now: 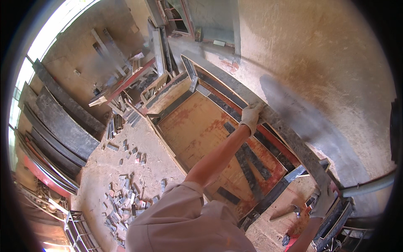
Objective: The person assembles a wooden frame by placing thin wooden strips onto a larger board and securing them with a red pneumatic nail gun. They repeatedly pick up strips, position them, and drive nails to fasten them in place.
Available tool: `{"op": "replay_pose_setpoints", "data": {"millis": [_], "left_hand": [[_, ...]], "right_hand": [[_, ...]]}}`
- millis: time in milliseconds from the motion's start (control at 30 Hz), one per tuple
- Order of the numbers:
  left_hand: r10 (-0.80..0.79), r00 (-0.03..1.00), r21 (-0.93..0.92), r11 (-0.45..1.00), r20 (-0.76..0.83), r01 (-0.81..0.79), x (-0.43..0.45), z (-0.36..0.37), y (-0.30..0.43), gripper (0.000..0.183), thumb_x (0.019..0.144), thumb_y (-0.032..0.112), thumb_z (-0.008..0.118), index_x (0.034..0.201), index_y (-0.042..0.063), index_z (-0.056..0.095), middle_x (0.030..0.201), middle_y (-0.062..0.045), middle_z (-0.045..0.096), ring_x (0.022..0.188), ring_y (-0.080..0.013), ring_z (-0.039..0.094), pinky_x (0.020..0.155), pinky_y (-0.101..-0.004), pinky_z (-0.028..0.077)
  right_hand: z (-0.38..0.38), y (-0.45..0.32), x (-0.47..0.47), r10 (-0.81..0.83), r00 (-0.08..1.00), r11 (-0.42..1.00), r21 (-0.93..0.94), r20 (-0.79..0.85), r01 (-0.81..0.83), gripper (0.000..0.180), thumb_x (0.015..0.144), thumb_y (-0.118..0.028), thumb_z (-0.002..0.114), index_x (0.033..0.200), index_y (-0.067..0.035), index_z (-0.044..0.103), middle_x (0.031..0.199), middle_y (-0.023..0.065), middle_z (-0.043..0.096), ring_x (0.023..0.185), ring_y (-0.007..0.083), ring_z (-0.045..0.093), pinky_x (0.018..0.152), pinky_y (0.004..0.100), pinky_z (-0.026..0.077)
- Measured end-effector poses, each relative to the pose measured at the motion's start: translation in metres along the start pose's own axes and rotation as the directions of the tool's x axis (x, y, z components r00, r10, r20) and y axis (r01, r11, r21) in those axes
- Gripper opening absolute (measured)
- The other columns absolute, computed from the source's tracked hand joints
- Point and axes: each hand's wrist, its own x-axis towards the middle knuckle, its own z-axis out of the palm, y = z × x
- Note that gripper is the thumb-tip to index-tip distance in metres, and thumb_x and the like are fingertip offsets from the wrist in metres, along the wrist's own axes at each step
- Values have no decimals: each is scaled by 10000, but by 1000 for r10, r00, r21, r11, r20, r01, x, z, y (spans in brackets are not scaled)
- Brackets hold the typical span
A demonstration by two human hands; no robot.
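Observation:
A long grey-stained wooden board (pixel 220 72) runs along the wall side of a large wooden frame with a plywood base (pixel 192 123). My left hand (pixel 251 117), in a pale work glove, grips this board near its middle. At the board's near end, my gloved right hand (pixel 324 201) grips it too; its fingertips are partly hidden. Loose dark wooden strips (pixel 248 170) lie on the red-stained plywood. A claw hammer (pixel 286 213) rests beyond the frame's near end, just left of my right hand.
Many small wood offcuts (pixel 126 201) litter the floor at left. Large dark panels (pixel 66 116) lean against the left wall. A cluttered bench with a red edge (pixel 132 80) stands at the back. The plastered wall (pixel 315 78) rises close behind the board, and a pipe (pixel 368 186) runs along it.

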Motion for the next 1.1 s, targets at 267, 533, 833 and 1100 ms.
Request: {"op": "replay_pose_setpoints", "data": {"millis": [267,533,833,1100], "left_hand": [[102,987,122,986,126,-118,43,22,-26,205,963,227,661,1064,53,700,916,-38,682,809,-182,665,713,-331,570],[-132,989,-10,991,60,133,97,43,-61,183,999,163,637,1144,65,694,1135,-67,711,986,-211,676,817,-354,593],[-76,992,43,997,99,72,118,22,-54,160,1020,168,615,1085,63,715,1052,-63,737,933,-193,711,773,-322,621],[-77,995,48,996,60,74,122,18,-51,184,1023,172,603,1124,54,701,1090,-80,729,1009,-214,706,827,-336,631]], "right_hand": [[-1,11,70,-357,930,930,-130,-92,344,336,959,-209,710,1231,-12,695,1085,27,691,826,74,606,695,227,503],[-15,31,113,-462,818,801,-556,-342,220,441,913,-403,702,1119,-13,732,1022,192,743,910,273,721,816,384,560],[13,42,113,-438,822,847,-473,-363,243,342,966,-318,696,1076,1,746,957,150,737,858,214,686,770,340,528],[20,27,101,-292,869,899,-426,-399,106,451,964,-412,665,1031,29,730,882,193,692,853,240,654,771,399,500]]}}
